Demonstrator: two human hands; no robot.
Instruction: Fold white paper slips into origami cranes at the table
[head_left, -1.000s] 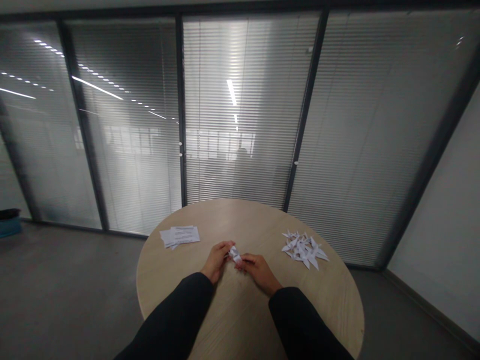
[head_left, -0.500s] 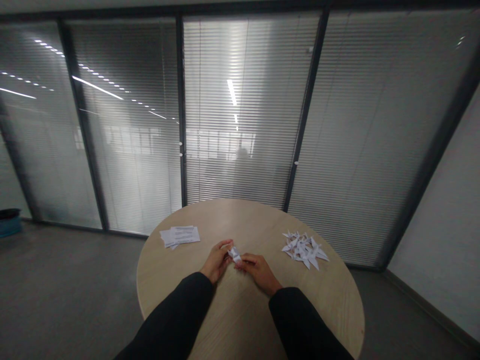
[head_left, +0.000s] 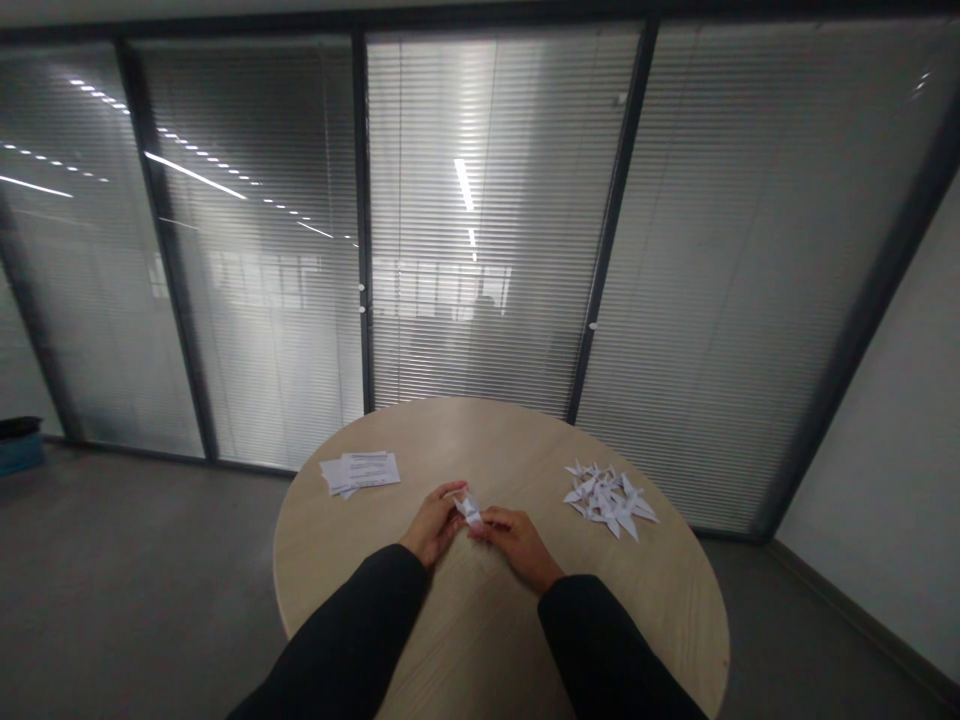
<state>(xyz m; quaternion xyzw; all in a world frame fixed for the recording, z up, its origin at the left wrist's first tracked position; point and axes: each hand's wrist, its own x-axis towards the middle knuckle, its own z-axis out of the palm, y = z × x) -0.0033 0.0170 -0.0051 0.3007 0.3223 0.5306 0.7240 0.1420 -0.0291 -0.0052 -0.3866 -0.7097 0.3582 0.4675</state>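
A small piece of folded white paper (head_left: 469, 509) is held between my two hands above the middle of the round table. My left hand (head_left: 433, 525) pinches it from the left, fingers closed at its upper end. From the right, my right hand (head_left: 520, 541) grips its lower edge between thumb and fingers. The paper has pointed, creased parts, but its exact shape is too small to make out. To the right lies a pile of folded white paper figures (head_left: 609, 499) with pointed tips, resembling origami cranes.
A few printed white paper sheets (head_left: 367, 470) lie overlapping on the left of the round wooden table (head_left: 480, 430). Behind the table stands a glass partition with blinds (head_left: 480, 330). A blue bin (head_left: 20, 447) is on the floor at far left.
The folded paper has shifted very slightly between my fingers, and its points look a little more spread. Both hands stay in almost the same place.
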